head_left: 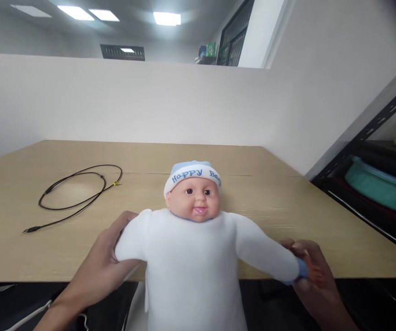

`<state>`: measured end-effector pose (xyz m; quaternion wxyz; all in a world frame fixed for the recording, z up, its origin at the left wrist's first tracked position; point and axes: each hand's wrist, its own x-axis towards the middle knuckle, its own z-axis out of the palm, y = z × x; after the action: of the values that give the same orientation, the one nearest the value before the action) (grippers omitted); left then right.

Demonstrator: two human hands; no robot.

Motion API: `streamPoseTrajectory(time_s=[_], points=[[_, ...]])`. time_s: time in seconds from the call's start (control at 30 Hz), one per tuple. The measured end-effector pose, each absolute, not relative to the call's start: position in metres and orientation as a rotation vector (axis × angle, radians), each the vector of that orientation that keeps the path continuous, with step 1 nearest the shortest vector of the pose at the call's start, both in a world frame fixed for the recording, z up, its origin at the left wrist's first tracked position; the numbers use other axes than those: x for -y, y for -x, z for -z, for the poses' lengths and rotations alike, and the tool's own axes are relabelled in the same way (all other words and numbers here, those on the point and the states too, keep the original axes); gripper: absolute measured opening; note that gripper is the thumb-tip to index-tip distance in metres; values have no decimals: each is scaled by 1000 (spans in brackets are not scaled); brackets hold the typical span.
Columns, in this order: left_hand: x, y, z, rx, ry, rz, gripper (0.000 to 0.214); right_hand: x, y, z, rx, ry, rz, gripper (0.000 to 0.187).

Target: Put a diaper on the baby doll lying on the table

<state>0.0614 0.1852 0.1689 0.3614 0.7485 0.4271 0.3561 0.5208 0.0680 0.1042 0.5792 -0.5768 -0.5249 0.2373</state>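
Note:
A baby doll [192, 257] in a white suit and a blue-and-white cap is held upright at the near edge of the wooden table [287, 207], facing me. My left hand [103, 264] wraps around the doll's arm on the left side, fingers closed on the white sleeve. My right hand [313, 271] grips the end of the doll's other arm at its blue cuff, fingers pinched round the doll's small hand. The doll's lower body runs out of view at the bottom.
A looped black cable [77, 193] lies on the table at the left. A white partition wall stands behind the table. A black metal shelf [373, 184] with a teal item stands at the right. A white cable lies at the bottom left.

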Motion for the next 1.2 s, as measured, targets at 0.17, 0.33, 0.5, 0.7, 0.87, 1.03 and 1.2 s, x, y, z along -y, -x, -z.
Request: streamPoseTrajectory(time_s=[0.17,0.33,0.5,0.7,0.87,1.03,1.2], points=[[-229,-70,-182,-1139,-1877,-806,22,-100,-519,-112,1251,1321,-749,42],[-264,-78,-171,-1183,-1820,-664,24,-141,-514,-118,1219,1383,-892,47],[-283,-82,-157,-1192,-1809,-647,27,-165,-510,-117,1281,1368,-922,54],[-290,-75,-150,-1153,-1878,-576,38,-168,-498,-114,1667,1477,-717,41],[-282,-59,-141,-1282,-2134,-482,41,-162,-480,-116,1957,1556,-300,49],[-269,-66,-123,-1499,-2439,-561,60,-176,-440,-112,2082,1619,145,60],[-279,-88,-106,-1614,-2665,-551,63,-212,-412,-108,2145,1693,224,59]])
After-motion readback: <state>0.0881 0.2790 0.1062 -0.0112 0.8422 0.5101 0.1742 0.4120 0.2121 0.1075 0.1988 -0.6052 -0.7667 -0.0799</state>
